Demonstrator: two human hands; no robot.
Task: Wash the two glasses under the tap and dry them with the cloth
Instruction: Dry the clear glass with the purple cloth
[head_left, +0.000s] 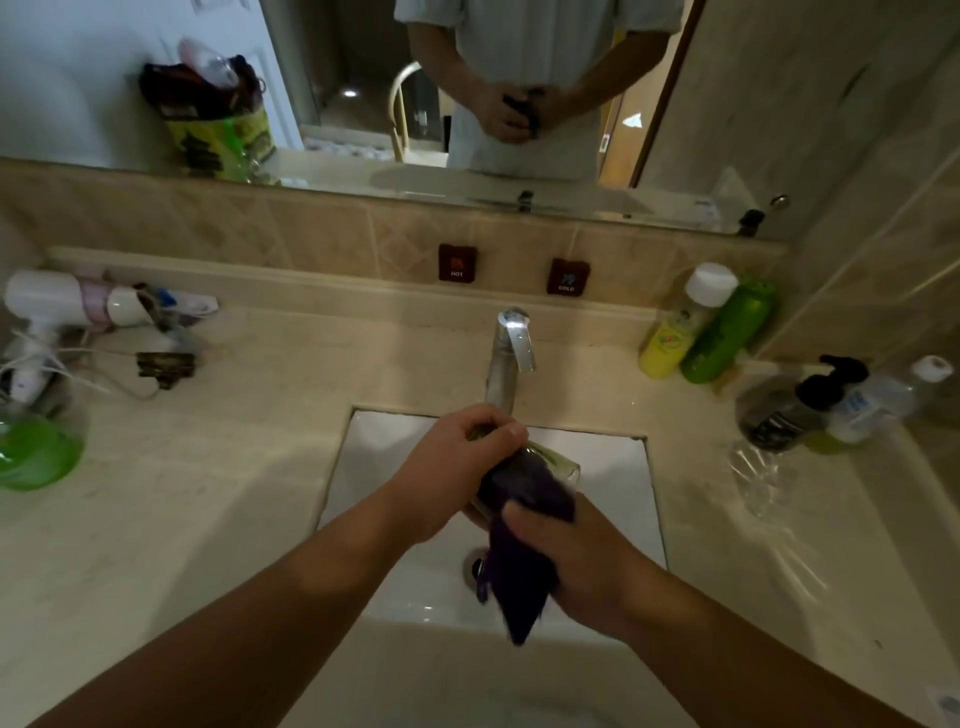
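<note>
Beige counter (208, 493) surrounded the white sink (613, 499) below the tap (506, 358). I kept the left hand (457, 467) curled round the glass (550, 460), tilted over the basin so drips fell inside, while the right hand (576, 561) gripped the dark cloth (524, 525) pushed into its mouth. Second glass (753, 467) waited on the counter, right.

Most of the glass (553, 460) is buried under the dark cloth (524, 525) and the left hand (457, 467), only a bit of rim peeks out. The second glass (756, 475) at right is a see-through blur. The green container (31, 452) is cut off at the left edge.
</note>
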